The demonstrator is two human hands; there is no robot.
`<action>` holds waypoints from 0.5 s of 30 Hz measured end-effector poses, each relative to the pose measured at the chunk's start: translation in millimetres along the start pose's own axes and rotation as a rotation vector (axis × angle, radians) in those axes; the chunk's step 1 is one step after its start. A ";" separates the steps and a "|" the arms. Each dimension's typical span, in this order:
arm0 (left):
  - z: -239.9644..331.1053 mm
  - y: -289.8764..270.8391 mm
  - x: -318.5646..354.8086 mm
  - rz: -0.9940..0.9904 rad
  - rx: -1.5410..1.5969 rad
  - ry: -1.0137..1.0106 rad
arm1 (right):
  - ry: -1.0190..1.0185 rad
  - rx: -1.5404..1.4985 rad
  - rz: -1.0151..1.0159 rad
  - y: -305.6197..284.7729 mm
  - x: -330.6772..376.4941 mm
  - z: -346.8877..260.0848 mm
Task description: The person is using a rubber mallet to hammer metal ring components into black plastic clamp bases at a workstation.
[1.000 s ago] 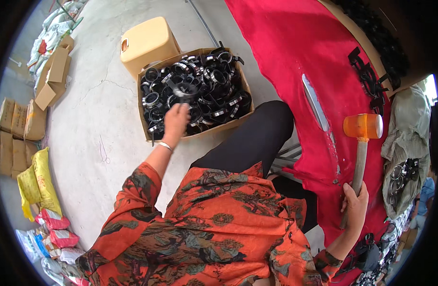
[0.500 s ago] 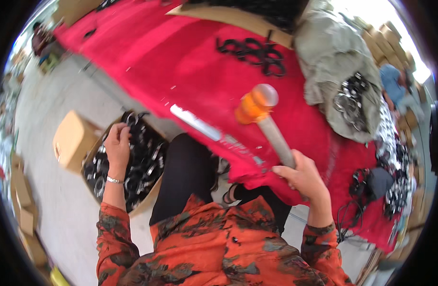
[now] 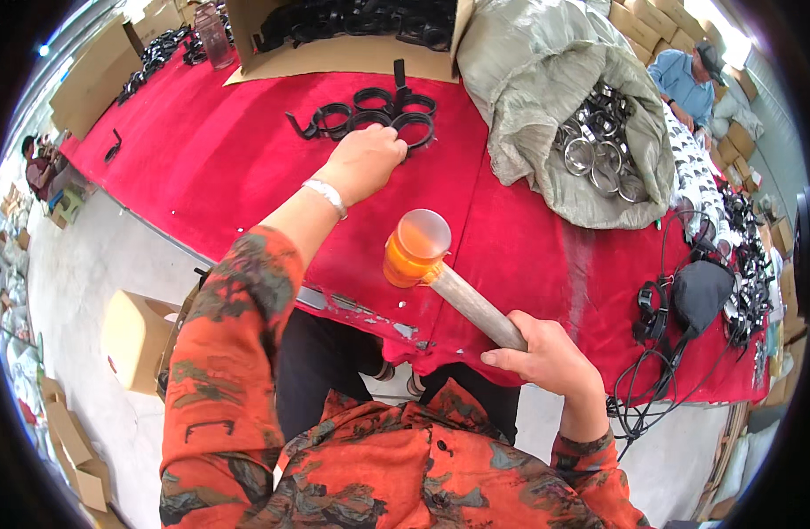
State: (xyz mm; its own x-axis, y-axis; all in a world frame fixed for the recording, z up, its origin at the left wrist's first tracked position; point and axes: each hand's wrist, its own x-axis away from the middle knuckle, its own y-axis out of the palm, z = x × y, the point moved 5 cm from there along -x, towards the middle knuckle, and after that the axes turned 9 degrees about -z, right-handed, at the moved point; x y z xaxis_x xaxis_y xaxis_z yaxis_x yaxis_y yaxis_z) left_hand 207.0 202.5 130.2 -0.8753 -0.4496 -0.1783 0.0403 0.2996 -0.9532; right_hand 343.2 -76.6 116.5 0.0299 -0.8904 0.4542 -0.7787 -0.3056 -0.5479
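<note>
My right hand (image 3: 550, 355) grips the wooden handle of a mallet (image 3: 471, 300) with a translucent orange head, held above the near edge of the red cloth. My left hand (image 3: 367, 163) reaches across to several black rings (image 3: 369, 110) lying on the cloth, some with a straight tail. Its fingers are curled and closed beside the nearest ring. The fingertips are partly hidden, so anything pinched in them is out of sight.
A cardboard box (image 3: 343, 63) of black parts stands behind the rings. A grey-green sack (image 3: 511, 145) of metal rings lies open to the right. Dark cables (image 3: 638, 410) and a dark cap-like object (image 3: 703, 286) lie farther right. Another person (image 3: 684, 84) sits beyond.
My left hand has moved from the box of black parts at lower left up to the rings on the cloth. The mallet has shifted slightly left and down. The view has turned.
</note>
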 end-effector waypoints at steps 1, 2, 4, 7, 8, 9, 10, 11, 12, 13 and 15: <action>2.9 -4.2 9.0 0.075 0.166 -0.029 | -0.015 -0.012 -0.002 -0.9 -0.2 -1.9; 7.7 -11.1 21.4 0.144 0.331 -0.062 | -0.032 -0.027 -0.009 -1.1 -0.5 -1.8; 18.2 -30.8 55.6 0.275 0.503 -0.053 | -0.035 -0.026 -0.008 -1.1 -1.4 1.4; 14.5 -21.3 123.3 0.088 1.354 -0.484 | -0.039 0.006 0.026 -0.2 -0.8 5.3; 14.4 -17.6 149.6 0.118 1.402 -0.541 | -0.040 0.029 0.031 0.0 0.3 2.6; 20.6 -12.7 172.2 0.131 1.558 -0.611 | -0.023 0.015 0.031 0.9 -0.2 6.0; 27.8 -10.4 190.2 0.136 1.559 -0.630 | -0.026 0.022 0.015 2.8 -1.0 7.9; 36.8 -5.6 205.9 0.153 1.676 -0.607 | -0.051 0.055 0.052 3.2 -0.5 7.8; 46.3 -0.8 221.4 0.175 1.790 -0.588 | -0.080 0.089 0.084 4.9 -0.1 5.1; 53.6 7.3 235.1 0.169 1.776 -0.605 | -0.083 0.063 0.086 9.9 0.5 -0.3; 66.1 28.1 252.8 0.228 1.786 -0.676 | -0.102 0.027 0.087 22.8 0.8 -10.0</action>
State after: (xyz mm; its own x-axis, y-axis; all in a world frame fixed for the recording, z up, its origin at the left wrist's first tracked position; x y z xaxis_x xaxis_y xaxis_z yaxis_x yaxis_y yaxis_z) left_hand 18.8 41.6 42.2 -0.4960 -0.8669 0.0507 0.8676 -0.4923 0.0701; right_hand 319.2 -80.9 111.4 0.0277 -0.9433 0.3308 -0.7640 -0.2334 -0.6015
